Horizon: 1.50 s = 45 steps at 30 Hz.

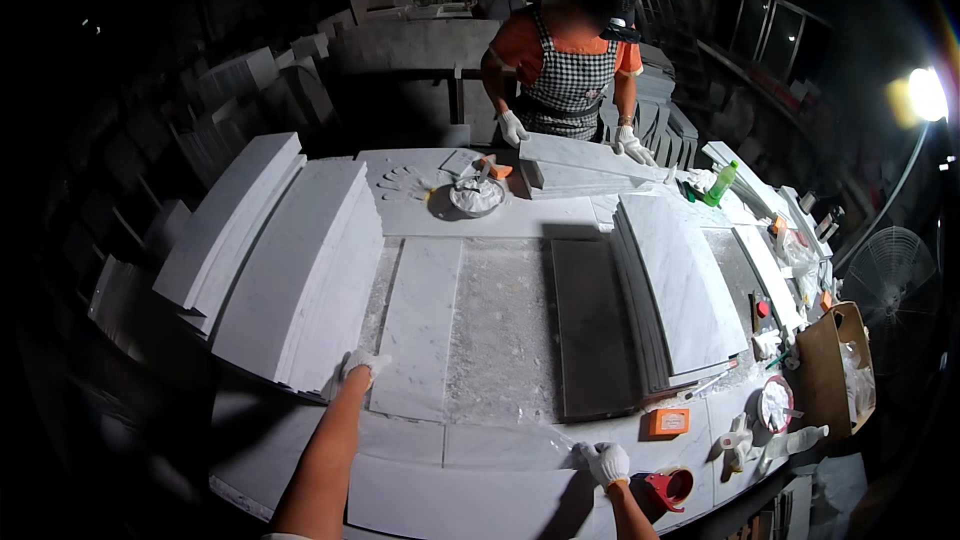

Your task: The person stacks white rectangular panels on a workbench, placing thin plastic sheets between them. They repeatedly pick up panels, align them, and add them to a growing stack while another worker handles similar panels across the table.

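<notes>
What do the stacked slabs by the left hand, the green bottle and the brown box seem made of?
Stacked slabs: probably marble, smooth and pale with faint grey veining; stone-look tile is possible.
Green bottle: likely plastic, shiny, seemingly translucent.
Brown box: apparently cardboard, matte with thin walls.

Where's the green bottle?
In the head view, the green bottle is at upper right, just beyond the right stack of white slabs and right of the co-worker.

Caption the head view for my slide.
White-gloved left hand beside stacked veined white rectangular slabs, white-gloved right hand near an orange rectangular box.
</notes>
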Each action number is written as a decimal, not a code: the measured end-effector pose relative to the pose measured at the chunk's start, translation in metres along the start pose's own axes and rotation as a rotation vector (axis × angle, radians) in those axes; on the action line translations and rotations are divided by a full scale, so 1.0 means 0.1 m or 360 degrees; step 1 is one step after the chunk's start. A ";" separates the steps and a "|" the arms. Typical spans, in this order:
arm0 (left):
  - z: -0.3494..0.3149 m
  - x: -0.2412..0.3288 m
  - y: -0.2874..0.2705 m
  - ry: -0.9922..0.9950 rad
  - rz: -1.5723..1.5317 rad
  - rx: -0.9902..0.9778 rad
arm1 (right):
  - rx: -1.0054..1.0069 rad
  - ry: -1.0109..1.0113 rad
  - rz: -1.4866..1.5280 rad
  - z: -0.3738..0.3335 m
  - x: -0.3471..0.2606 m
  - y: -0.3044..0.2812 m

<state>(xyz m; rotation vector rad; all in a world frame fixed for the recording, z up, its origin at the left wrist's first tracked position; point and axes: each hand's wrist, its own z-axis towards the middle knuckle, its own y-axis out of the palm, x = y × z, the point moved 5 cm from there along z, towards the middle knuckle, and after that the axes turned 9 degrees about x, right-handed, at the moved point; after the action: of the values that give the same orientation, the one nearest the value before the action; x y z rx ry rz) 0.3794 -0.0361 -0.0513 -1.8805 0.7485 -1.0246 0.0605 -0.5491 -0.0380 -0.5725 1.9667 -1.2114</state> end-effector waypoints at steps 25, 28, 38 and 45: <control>0.12 -0.12 0.01 -0.0360 0.0025 0.0013 | -0.0113 0.0088 0.0043 0.03 -0.07 0.01; 0.16 -0.09 0.07 -0.0349 0.0039 -0.0037 | -0.0069 0.0090 -0.0019 0.04 0.01 0.06; -0.91 0.67 -0.35 -0.0001 0.0354 0.0156 | -0.0076 0.0097 0.0171 -0.06 -0.17 -0.15; -1.13 1.13 -0.24 0.0098 0.0537 0.0172 | -0.0041 0.0077 0.0071 0.00 -0.07 -0.05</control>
<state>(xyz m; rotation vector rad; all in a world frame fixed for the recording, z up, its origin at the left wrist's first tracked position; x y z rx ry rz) 0.3385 -0.1591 0.0455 -1.5701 0.9873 -0.8905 0.0651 -0.5462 -0.0309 -0.5140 2.0278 -1.1842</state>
